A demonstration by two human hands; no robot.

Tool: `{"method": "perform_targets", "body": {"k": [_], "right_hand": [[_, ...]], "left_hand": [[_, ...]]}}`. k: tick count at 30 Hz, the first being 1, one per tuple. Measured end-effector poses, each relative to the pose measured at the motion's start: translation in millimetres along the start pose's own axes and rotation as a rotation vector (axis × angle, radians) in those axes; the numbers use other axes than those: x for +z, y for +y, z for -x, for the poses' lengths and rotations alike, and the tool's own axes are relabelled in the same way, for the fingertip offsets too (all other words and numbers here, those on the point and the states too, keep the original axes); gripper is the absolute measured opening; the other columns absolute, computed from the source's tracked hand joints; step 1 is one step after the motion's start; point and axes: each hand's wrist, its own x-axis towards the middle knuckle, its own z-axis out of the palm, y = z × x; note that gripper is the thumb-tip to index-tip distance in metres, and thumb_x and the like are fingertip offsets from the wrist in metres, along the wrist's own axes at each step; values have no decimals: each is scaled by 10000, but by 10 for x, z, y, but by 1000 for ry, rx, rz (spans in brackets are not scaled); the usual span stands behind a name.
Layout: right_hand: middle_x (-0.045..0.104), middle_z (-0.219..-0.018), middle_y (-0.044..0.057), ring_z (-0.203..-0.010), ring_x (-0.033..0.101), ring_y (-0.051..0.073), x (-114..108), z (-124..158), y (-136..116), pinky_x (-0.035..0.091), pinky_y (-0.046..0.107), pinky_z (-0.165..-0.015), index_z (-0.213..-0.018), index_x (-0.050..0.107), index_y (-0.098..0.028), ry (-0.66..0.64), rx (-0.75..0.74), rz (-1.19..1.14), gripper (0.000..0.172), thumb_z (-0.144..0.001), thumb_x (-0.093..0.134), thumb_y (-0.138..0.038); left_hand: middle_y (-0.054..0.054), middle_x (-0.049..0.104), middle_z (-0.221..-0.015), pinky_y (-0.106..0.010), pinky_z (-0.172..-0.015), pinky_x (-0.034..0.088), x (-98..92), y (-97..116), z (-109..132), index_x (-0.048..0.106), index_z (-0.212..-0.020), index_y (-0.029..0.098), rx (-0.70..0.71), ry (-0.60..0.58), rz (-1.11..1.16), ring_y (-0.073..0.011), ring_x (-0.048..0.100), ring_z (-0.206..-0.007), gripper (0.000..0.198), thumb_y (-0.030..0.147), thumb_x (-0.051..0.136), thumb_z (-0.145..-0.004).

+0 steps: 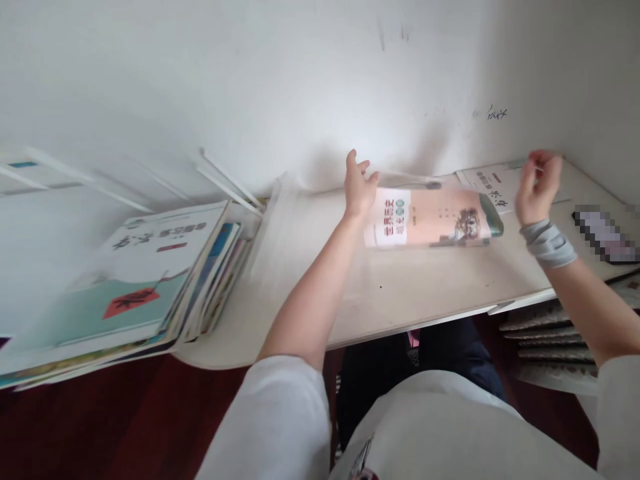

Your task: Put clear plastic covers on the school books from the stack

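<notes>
A peach-coloured book (435,217) with Chinese lettering and a green end lies on the white desk (400,293). A clear, shiny film appears to lie about it; its edges are hard to make out. My left hand (360,190) is at the book's left end, fingers apart, thumb towards the cover. To the right of the book, my right hand (540,183) is raised over a white booklet (493,187), its fingers curled together. Whatever they pinch, if anything, is too small to name. A grey band wraps the right wrist.
At left stands a stack of books (155,267), a white and green one on top. Clear plastic sheets (273,233) lie between stack and left arm. White rack bars (227,180) rise behind the stack. A phone-like object (605,233), partly blurred out, lies far right. A wall backs the desk.
</notes>
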Motion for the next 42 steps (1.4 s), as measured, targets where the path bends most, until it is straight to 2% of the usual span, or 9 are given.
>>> {"method": "perform_targets", "body": {"k": [2, 5, 8, 12, 17, 19, 25, 33, 42], "right_hand": [[600, -1177, 128, -1215, 449, 347, 133, 224, -293, 314, 592, -1001, -1331, 459, -272, -31, -200, 91, 467, -918, 281, -400], [594, -1241, 32, -1212, 476, 264, 306, 466, -693, 335, 520, -1042, -1274, 510, -330, -265, -619, 53, 407, -884, 447, -429], [505, -1355, 110, -1283, 402, 280, 358, 600, -919, 280, 583, -1057, -1344, 440, -223, -186, -807, 123, 504, -874, 513, -391], [524, -1343, 70, -1272, 414, 231, 265, 698, -1025, 293, 559, -1066, -1374, 389, -277, 3, -806, 195, 527, -871, 499, -165], [451, -1409, 86, -1321, 354, 276, 281, 314, -902, 235, 635, -1057, -1405, 328, -283, 40, -565, 172, 564, -879, 473, -144], [417, -1428, 133, -1341, 319, 310, 392, 123, -814, 218, 655, -1042, -1377, 377, -224, 49, -467, 206, 489, -897, 461, -191], [446, -1397, 177, -1326, 353, 301, 803, 147, -720, 236, 567, -1063, -1255, 512, -149, -72, -550, 259, 362, -934, 396, -271], [310, -1478, 192, -1372, 262, 325, 897, 128, -648, 158, 587, -1074, -1370, 420, -171, -208, -467, 230, 482, -922, 415, -352], [305, -1482, 169, -1362, 283, 329, 934, 241, -518, 213, 585, -1050, -1411, 364, -139, -547, -397, 96, 568, -955, 256, -460]], "left_hand": [[-118, 405, -1425, -393, -1058, 344, 49, -48, 59, 108, -1450, 279, 35, 62, -1, -222, 400, -1311, 608, 377, 409, -931], [-121, 376, -1446, -406, -1074, 324, 36, -64, 210, 163, -1432, 261, 117, 164, 66, -223, 365, -1333, 566, 426, 377, -935], [-116, 469, -1375, -393, -1054, 358, -114, 13, 389, 329, -1361, 236, 256, 138, 81, -214, 448, -1269, 497, 476, 372, -928], [-87, 592, -1230, -376, -1037, 391, -544, 234, 618, 504, -1219, 214, 416, 40, -32, -204, 519, -1187, 433, 496, 342, -932], [-59, 530, -1301, -391, -1107, 303, -846, 405, 744, 502, -1228, 263, 486, 197, -76, -220, 408, -1295, 354, 420, 400, -928], [-73, 496, -1344, -419, -1116, 279, -710, 359, 822, 490, -1252, 253, 527, 129, -130, -231, 374, -1321, 357, 381, 378, -938], [-183, 288, -1492, -565, -1105, 172, 16, 45, 1095, 343, -1403, 129, 489, -421, -511, -320, 194, -1400, 547, 404, 366, -931], [-136, 65, -1555, -625, -1080, -58, 362, -68, 720, 162, -1477, 162, 314, -410, -617, -324, -30, -1424, 692, 525, 316, -908], [-123, 56, -1559, -587, -1107, 88, 442, -201, 726, 110, -1484, 143, 57, -653, -606, -321, 25, -1425, 698, 534, 163, -909]]}}
